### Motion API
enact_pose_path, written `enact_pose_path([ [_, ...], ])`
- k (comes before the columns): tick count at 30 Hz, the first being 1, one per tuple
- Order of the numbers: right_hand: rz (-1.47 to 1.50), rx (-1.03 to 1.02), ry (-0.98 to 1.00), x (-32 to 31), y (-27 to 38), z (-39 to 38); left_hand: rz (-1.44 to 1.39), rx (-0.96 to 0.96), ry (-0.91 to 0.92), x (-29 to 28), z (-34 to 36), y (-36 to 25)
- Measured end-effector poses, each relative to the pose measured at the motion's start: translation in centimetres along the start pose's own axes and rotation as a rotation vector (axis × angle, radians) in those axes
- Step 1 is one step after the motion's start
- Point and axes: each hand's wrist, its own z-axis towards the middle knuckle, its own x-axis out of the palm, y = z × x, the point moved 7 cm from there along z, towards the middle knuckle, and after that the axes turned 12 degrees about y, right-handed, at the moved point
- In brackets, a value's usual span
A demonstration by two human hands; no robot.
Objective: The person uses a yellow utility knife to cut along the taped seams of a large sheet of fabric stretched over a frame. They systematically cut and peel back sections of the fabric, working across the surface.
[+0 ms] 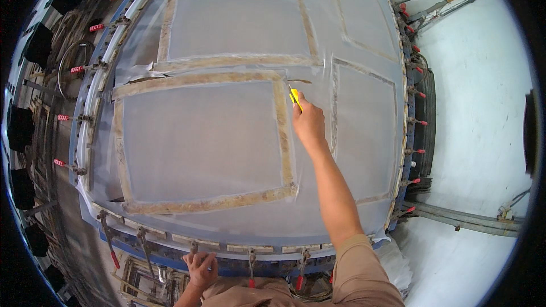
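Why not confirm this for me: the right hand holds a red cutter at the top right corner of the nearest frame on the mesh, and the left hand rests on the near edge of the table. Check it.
Not quite. The cutter in the right hand is yellow, not red; the head view shows it. The rest holds: it sits at the top right corner of the nearest frame on the mesh, and the left hand rests on the table's near edge.

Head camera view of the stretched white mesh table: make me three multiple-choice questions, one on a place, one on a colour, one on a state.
1. Where is the left hand?
A. on the table's near edge
B. on the mesh centre
C. out of view

2. What colour is the small utility knife in the right hand?
A. blue
B. yellow
C. black

3. How does the nearest tan-bordered wooden frame lie?
A. standing upright
B. flat under the stretched white mesh
C. stacked on the floor

Answers: A, its fingers rest on the clamped rail; B, the handle shows yellow; B, the mesh covers it.
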Motion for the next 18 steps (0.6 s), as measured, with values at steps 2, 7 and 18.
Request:
enact_pose_path([
  [2, 0.084, -0.054, -0.093, -1.0, 1.1, -0.8, -0.097, -0.062, -0.025, -2.4, 1.7, -1.4],
  [7, 0.477, -0.343, -0.264, -2.5, 7.0, -10.0, -0.467, -0.180, 0.155, -6.1, 14.0, -5.5],
  [18, 0.547, -0.495, -0.055, -3.2, 2.4, -4.5, -0.990, -0.232, 0.227, -3.1, 35.6, -6.1],
])
